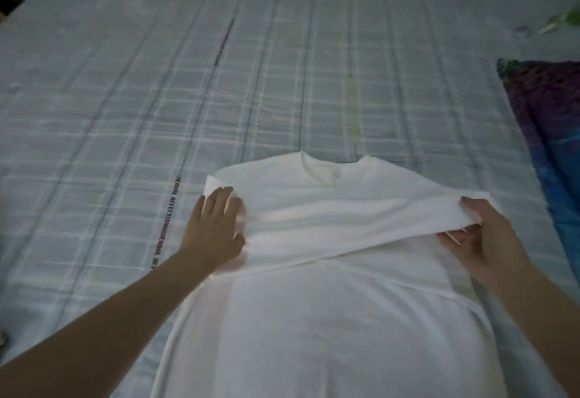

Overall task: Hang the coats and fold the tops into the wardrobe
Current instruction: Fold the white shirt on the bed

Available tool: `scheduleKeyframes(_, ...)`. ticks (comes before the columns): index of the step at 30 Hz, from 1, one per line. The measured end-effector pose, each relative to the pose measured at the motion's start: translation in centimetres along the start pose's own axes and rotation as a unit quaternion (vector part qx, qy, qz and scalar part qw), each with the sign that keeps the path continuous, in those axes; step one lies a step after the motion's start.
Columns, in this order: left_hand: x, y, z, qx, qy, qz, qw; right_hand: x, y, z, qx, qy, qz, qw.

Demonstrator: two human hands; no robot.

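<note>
A white top (314,319) lies flat on the bed, collar pointing away from me. One sleeve is folded across the chest as a band running from the left shoulder to the right side. My left hand (216,225) rests with straight fingers on the left shoulder area, pressing the cloth down. My right hand (480,234) pinches the raised end of the folded sleeve at the right edge, thumb on top and fingers underneath. The lower hem runs out of the bottom of the view.
The top lies on a pale blue checked bedspread (157,84) that fills most of the view. A dark purple and blue cloth (552,134) lies along the right edge. Something green and white (561,21) is at the far right top.
</note>
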State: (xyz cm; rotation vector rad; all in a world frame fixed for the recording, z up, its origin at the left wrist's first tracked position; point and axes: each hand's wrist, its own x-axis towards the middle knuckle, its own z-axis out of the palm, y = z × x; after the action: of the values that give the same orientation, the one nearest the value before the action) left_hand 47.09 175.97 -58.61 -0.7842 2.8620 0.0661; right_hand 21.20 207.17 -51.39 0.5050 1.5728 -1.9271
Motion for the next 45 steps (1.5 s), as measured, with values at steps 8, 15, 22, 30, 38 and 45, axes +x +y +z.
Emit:
scheduleKeyframes(8,1.5,-0.2,1.7,-0.107,-0.067,0.038,0.991,1.8,2.4,-5.7,-0.439,0.241,-0.067,0.863)
scheduleKeyframes(15,2.8,0.4,2.7,-0.133,-0.042,-0.048,0.989,1.9,6.8,-4.6,-0.695,-0.023,-0.322,0.643)
scheduleKeyframes(22,4.0,1.9,2.0,-0.093,0.088,-0.020,0.992,3.3,9.4,-4.6,-0.776,-0.001,-0.284,0.562)
scheduleKeyframes(30,6.0,3.7,2.5,-0.145,0.072,-0.046,0.986,5.6,4.6,-0.7,-0.788,0.052,-0.337,0.512)
scheduleKeyframes(38,14.5,1.0,-2.8,-0.157,-0.073,-0.015,0.985,13.4,-2.0,6.0,-0.823,-0.078,-0.184,0.532)
scheduleKeyframes(45,11.7,0.3,-4.6,-0.185,0.060,0.213,0.957,11.0,-2.4,3.8,-0.648,-0.192,-0.438,0.593)
